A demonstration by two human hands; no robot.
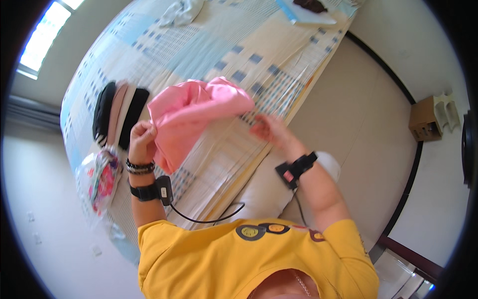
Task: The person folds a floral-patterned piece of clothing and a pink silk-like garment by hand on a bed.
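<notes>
A pink, shiny cloth garment [194, 108] lies bunched on the bed in front of me, with one fold across its middle. My left hand [142, 140] pinches its left edge between thumb and fingers. Past the garment's right end, my right hand [269, 130] hangs near the bed's edge, slightly blurred, its fingers loosely apart and nothing visible in them. Left of the pink cloth stands a row of folded garments [121, 114] in black, dusty pink and white.
A clear plastic bag [99, 181] with flowered cloth sits at the bed's left. Farther back on the patchwork bedspread [201, 48] lie a pale cloth [183, 13] and a blue-white flat item [306, 13] under something dark. A cardboard box [425, 119] stands by the right wall.
</notes>
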